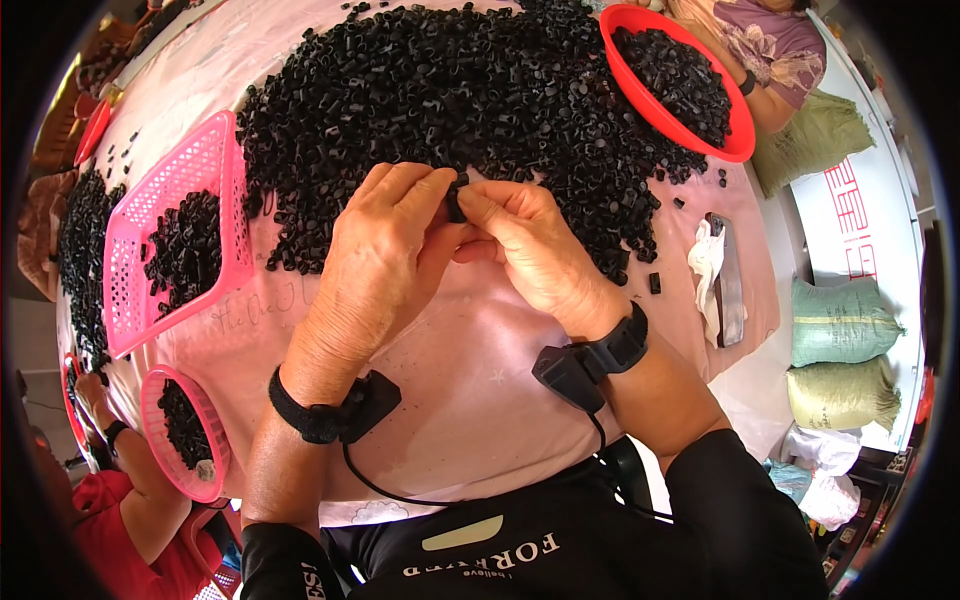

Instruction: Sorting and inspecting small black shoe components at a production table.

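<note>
Both my hands meet over the near edge of a large pile of small black plastic parts [430, 90]. Between their fingertips they pinch one small black plastic part [457, 200]. My left hand [385, 225] grips it from the left, fingers curled, back of the hand upward. From the right, the thumb and fingers of my right hand [540, 245] close on the same piece. The fingers partly cover it, so its exact shape does not show. A black strap with a small box and cable sits on each of my wrists.
A pink rectangular basket [238, 200] and a pink round basket [212, 478] with black parts stand at left. A red basin [744, 135] of parts is far right. White cloth [706, 262] lies beside a dark flat object [732, 285]. Sacks [845, 322] line the right; co-workers sit far right and left.
</note>
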Motion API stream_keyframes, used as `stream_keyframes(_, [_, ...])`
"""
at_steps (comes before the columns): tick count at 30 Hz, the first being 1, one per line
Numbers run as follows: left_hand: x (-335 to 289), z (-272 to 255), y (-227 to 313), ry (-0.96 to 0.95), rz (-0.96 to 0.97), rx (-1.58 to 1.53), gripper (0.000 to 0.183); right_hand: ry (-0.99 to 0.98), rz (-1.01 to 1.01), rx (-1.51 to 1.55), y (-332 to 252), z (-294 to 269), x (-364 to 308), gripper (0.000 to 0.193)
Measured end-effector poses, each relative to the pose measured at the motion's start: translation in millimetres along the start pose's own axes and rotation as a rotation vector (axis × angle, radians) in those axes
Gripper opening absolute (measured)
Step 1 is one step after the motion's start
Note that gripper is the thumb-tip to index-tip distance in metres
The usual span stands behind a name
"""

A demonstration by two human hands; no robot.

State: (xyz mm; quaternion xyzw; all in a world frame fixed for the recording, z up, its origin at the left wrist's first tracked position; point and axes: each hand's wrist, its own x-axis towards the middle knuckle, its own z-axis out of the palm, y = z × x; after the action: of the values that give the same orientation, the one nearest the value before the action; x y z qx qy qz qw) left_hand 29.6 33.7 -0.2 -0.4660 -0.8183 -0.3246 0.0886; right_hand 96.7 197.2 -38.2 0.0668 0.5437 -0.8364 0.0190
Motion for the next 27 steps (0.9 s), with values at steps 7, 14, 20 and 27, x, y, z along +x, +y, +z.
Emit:
stream_keyframes(7, [0.6,-1.9,-0.3,0.015,0.015,-0.012,0.040,0.006,-0.006,-0.041,1.2,0.4,-0.6,0.031])
stream_keyframes(14, [0.6,-1.8,5.2,-0.038,-0.017,-0.056,0.042,-0.003,0.000,0.054,0.6,-0.5,-2.0,0.025])
stream_keyframes(20, [-2.1,0.7,1.5,-0.011,-0.019,-0.033,0.041,0.027,0.004,-0.005,2.6,3.1,-1.6,0.028])
stream_keyframes(27, [-0.4,-2.1,2.5,0.007,-0.007,-0.066,0.038,0.008,0.019,-0.059,-0.6,1.5,-3.0,0.030])
